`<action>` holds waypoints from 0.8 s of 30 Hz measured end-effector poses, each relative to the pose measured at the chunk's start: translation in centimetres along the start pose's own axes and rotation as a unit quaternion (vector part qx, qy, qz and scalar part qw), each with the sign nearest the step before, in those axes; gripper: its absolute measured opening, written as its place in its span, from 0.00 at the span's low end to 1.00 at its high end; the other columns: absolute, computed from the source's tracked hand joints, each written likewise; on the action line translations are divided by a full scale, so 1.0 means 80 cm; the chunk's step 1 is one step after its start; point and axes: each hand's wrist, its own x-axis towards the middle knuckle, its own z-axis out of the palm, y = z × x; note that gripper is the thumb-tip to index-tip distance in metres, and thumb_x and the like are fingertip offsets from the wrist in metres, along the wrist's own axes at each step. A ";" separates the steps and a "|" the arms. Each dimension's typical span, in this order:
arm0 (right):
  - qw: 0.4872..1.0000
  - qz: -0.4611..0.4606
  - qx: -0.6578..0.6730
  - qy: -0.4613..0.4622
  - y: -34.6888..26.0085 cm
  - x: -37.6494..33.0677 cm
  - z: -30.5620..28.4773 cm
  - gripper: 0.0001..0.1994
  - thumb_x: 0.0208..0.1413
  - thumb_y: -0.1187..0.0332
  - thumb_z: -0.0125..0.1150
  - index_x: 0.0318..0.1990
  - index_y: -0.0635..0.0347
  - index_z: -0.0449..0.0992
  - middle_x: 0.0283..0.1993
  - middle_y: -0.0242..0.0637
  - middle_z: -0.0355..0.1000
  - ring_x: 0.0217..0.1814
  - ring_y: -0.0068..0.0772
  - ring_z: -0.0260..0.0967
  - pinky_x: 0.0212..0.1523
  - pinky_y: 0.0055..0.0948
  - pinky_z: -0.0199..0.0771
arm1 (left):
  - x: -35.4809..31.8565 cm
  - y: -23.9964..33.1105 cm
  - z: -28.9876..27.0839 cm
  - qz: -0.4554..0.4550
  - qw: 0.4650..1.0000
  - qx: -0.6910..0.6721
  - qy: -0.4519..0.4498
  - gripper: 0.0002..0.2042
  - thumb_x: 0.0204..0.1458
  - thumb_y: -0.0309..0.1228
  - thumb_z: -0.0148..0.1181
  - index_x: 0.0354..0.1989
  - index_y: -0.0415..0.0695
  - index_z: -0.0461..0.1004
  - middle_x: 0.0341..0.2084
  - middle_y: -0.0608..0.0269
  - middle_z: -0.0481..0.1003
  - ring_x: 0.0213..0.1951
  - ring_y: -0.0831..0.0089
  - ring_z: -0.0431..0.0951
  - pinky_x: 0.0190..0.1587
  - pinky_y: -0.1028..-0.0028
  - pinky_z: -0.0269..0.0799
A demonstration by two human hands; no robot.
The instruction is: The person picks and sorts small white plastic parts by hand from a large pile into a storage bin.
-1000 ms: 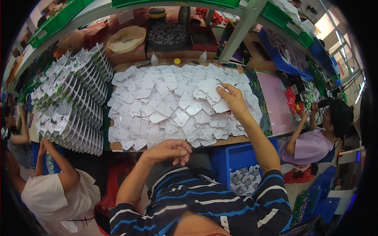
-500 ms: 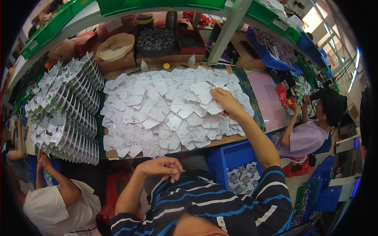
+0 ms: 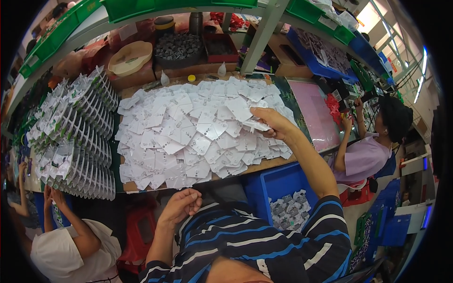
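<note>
Right hand (image 3: pixel 273 123) fingers pinch white card (image 3: pixel 257 125) over pile's right edge; left hand (image 3: pixel 181 206) loosely curled, empty, below table edge (image 3: pixel 264 165).

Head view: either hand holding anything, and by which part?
The right hand pinches one white card by its right end, above the spread of white cards. The left hand is curled below the table edge; nothing shows in its grip.

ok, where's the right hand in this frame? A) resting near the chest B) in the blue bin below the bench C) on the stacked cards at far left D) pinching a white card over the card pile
D: the right hand pinches a white card above the pile of white cards on the bench; the left hand sits low near the striped shirt, holding nothing.
</note>
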 end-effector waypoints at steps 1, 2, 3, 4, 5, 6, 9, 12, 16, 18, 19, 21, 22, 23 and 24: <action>1.000 -0.002 0.024 -0.013 0.004 0.006 -0.003 0.16 0.63 0.55 0.54 0.38 0.61 0.72 0.17 0.29 0.66 0.06 0.11 0.47 0.04 0.13 0.44 | -0.004 0.000 0.002 0.009 1.000 -0.005 0.019 0.07 0.62 0.27 0.51 0.44 0.38 0.72 0.29 0.59 0.74 0.25 0.75 0.72 0.23 0.82 0.66; 1.000 0.000 0.024 -0.015 0.005 0.008 -0.007 0.16 0.63 0.55 0.54 0.38 0.61 0.72 0.17 0.29 0.66 0.06 0.11 0.47 0.04 0.13 0.44 | -0.008 -0.001 0.004 0.009 1.000 -0.007 0.021 0.07 0.62 0.27 0.51 0.44 0.38 0.72 0.29 0.59 0.74 0.25 0.75 0.72 0.23 0.82 0.66; 0.998 -0.007 0.040 -0.054 0.006 0.010 -0.011 0.15 0.63 0.56 0.54 0.39 0.60 0.73 0.19 0.29 0.67 0.08 0.11 0.49 0.05 0.14 0.44 | -0.014 -0.001 0.006 0.034 0.998 -0.020 0.039 0.07 0.61 0.27 0.51 0.44 0.37 0.72 0.29 0.59 0.74 0.25 0.75 0.72 0.23 0.81 0.66; 0.994 -0.013 0.056 -0.091 0.007 0.008 -0.019 0.14 0.63 0.57 0.54 0.39 0.60 0.73 0.22 0.29 0.68 0.09 0.11 0.51 0.05 0.15 0.43 | -0.017 -0.002 0.008 0.057 0.996 -0.033 0.056 0.08 0.61 0.27 0.50 0.43 0.37 0.71 0.29 0.59 0.74 0.25 0.75 0.72 0.23 0.81 0.66; 0.996 -0.024 0.033 -0.080 0.001 0.001 -0.020 0.13 0.63 0.57 0.54 0.38 0.59 0.73 0.21 0.30 0.69 0.08 0.11 0.51 0.05 0.15 0.44 | -0.024 -0.005 0.008 0.084 0.993 -0.035 0.070 0.08 0.62 0.27 0.49 0.44 0.37 0.71 0.29 0.58 0.74 0.26 0.74 0.72 0.23 0.80 0.67; 0.997 -0.059 0.018 -0.039 -0.007 -0.014 -0.015 0.13 0.63 0.57 0.54 0.38 0.59 0.73 0.21 0.29 0.68 0.09 0.11 0.52 0.05 0.14 0.44 | -0.032 -0.008 0.010 0.107 0.988 -0.029 0.104 0.08 0.61 0.27 0.48 0.44 0.37 0.71 0.30 0.58 0.74 0.27 0.73 0.73 0.23 0.79 0.67; 0.978 -0.181 -0.076 0.076 -0.023 -0.032 -0.024 0.12 0.63 0.57 0.54 0.37 0.56 0.75 0.20 0.24 0.67 0.11 0.11 0.55 0.08 0.15 0.51 | -0.047 -0.013 -0.001 0.156 0.973 -0.045 0.164 0.09 0.61 0.27 0.48 0.44 0.37 0.71 0.32 0.57 0.74 0.29 0.73 0.73 0.23 0.79 0.67; 0.933 -0.252 -0.203 0.159 -0.039 -0.031 -0.029 0.10 0.62 0.59 0.55 0.35 0.55 0.75 0.19 0.29 0.69 0.14 0.20 0.63 0.13 0.23 0.61 | -0.057 -0.011 0.006 0.181 0.963 -0.055 0.190 0.09 0.60 0.29 0.49 0.44 0.37 0.70 0.32 0.59 0.72 0.29 0.73 0.71 0.21 0.81 0.64; 0.542 -0.562 -0.554 0.288 -0.047 -0.018 -0.034 0.06 0.56 0.66 0.60 0.34 0.57 0.74 0.25 0.48 0.73 0.23 0.46 0.73 0.21 0.38 0.71 | -0.054 -0.002 0.016 0.210 0.957 -0.062 0.193 0.11 0.61 0.31 0.51 0.46 0.38 0.69 0.29 0.63 0.69 0.27 0.76 0.68 0.20 0.83 0.61; 0.485 -0.449 -0.705 0.257 -0.044 -0.009 -0.040 0.06 0.56 0.66 0.59 0.34 0.58 0.73 0.26 0.47 0.73 0.24 0.43 0.74 0.22 0.38 0.73 | -0.052 0.000 0.017 0.192 0.961 -0.084 0.181 0.11 0.61 0.31 0.51 0.46 0.38 0.69 0.29 0.63 0.69 0.27 0.76 0.67 0.20 0.83 0.60; 0.485 -0.449 -0.705 0.258 -0.042 -0.005 -0.042 0.06 0.56 0.66 0.59 0.34 0.58 0.73 0.26 0.47 0.73 0.24 0.43 0.74 0.22 0.38 0.73 | -0.051 -0.001 0.017 0.192 0.961 -0.083 0.180 0.11 0.61 0.31 0.51 0.46 0.38 0.69 0.29 0.63 0.69 0.27 0.76 0.67 0.20 0.83 0.60; 0.454 -0.423 -0.754 0.216 -0.037 0.000 -0.045 0.07 0.55 0.66 0.59 0.34 0.60 0.72 0.26 0.45 0.73 0.26 0.42 0.75 0.23 0.37 0.74 | -0.049 -0.003 0.014 0.185 0.963 -0.091 0.171 0.11 0.61 0.31 0.52 0.46 0.37 0.69 0.30 0.62 0.69 0.26 0.76 0.67 0.19 0.84 0.60; 0.454 -0.423 -0.754 0.216 -0.036 -0.001 -0.043 0.07 0.55 0.66 0.59 0.34 0.60 0.72 0.26 0.45 0.73 0.26 0.42 0.75 0.23 0.37 0.74 | -0.049 -0.004 0.014 0.184 0.964 -0.091 0.170 0.11 0.61 0.31 0.52 0.46 0.37 0.69 0.30 0.62 0.69 0.26 0.76 0.67 0.19 0.84 0.60; 0.459 -0.430 -0.752 0.197 -0.032 -0.004 -0.038 0.07 0.54 0.66 0.60 0.34 0.60 0.73 0.25 0.44 0.72 0.26 0.41 0.75 0.24 0.37 0.75 | -0.049 -0.004 0.014 0.189 0.962 -0.099 0.173 0.11 0.61 0.30 0.52 0.46 0.37 0.69 0.30 0.62 0.69 0.26 0.76 0.67 0.19 0.84 0.59; 0.464 -0.436 -0.750 0.178 -0.029 -0.008 -0.035 0.07 0.53 0.66 0.61 0.34 0.60 0.73 0.24 0.43 0.72 0.27 0.41 0.75 0.24 0.37 0.75 | -0.048 -0.004 0.014 0.192 0.960 -0.106 0.175 0.11 0.60 0.30 0.52 0.47 0.37 0.68 0.30 0.61 0.69 0.25 0.76 0.67 0.18 0.84 0.59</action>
